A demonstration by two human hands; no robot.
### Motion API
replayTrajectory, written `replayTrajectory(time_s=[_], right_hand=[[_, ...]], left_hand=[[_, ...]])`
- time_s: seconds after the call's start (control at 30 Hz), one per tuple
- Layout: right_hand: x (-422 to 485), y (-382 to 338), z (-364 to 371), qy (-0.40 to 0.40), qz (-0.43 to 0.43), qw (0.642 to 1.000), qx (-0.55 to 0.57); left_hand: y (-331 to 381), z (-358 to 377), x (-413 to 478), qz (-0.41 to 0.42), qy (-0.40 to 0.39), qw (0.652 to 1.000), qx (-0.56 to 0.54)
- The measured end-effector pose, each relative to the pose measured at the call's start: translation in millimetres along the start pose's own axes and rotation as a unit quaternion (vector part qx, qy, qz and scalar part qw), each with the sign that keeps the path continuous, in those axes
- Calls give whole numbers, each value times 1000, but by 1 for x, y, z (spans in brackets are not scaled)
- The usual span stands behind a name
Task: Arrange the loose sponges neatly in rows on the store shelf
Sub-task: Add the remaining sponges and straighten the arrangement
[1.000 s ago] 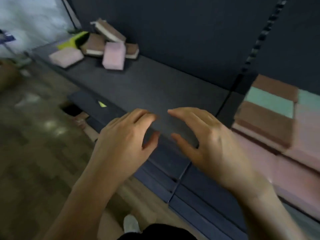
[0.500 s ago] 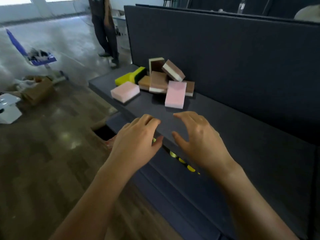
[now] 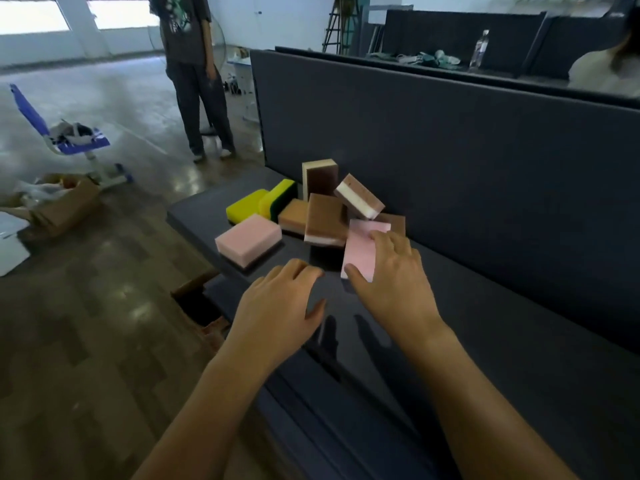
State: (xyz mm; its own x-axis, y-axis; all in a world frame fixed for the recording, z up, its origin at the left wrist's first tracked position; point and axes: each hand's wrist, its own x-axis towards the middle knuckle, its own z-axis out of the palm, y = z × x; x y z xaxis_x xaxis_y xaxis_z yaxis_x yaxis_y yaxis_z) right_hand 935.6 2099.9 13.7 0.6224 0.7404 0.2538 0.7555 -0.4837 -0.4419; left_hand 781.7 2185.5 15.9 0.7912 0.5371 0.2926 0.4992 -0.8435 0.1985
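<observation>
On the dark shelf [image 3: 485, 323], near its left end, the loose sponges lie in one untidy heap against the back panel [image 3: 450, 150]. The right hand [image 3: 394, 282] has the leaning pink sponge [image 3: 360, 252]. Its fingers [image 3: 382, 239] are bent over the upper face and the thumb presses the near corner, so it grips this sponge. The left hand [image 3: 277, 306] hovers just beside it, over the front of the shelf, with fingers loosely bent and nothing in them.

The risk, I think, is in the heap itself. The leaning pink sponge touches a brown sponge [image 3: 325, 220] that is propped at an angle, and above them a brown-and-white sponge [image 3: 360, 200] rests tilted on the others. If the pink one is pulled out quickly, these may lose their support and slide, perhaps over the front edge onto the floor [image 3: 104, 306]. Sponges are also soft: a hard squeeze bends them, and they spring back when released, which spoils a straight row. The flat pink sponge [image 3: 247, 239] lies close to the front edge, so a careless sweep of the left hand could push it off.
</observation>
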Motion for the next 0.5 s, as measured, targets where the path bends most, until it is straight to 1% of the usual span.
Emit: replayTrajectory(time_s=[0.13, 0.2, 0.27, 0.37, 0.5], right_hand=[[29, -7, 20, -8, 92, 996, -19], [40, -8, 27, -24, 126, 991, -25], [48, -8, 32, -40, 144, 989, -13], [45, -4, 25, -34, 147, 989, 6], [18, -4, 7, -2, 178, 984, -24]], left_hand=[[-18, 8, 24, -11, 11, 999, -31], [-26, 13, 38, -1, 11, 999, -42], [-36, 17, 57, 9, 5, 999, -52], [-48, 21, 92, 46, 4, 997, -56], [-60, 31, 141, 81, -51, 995, -34]])
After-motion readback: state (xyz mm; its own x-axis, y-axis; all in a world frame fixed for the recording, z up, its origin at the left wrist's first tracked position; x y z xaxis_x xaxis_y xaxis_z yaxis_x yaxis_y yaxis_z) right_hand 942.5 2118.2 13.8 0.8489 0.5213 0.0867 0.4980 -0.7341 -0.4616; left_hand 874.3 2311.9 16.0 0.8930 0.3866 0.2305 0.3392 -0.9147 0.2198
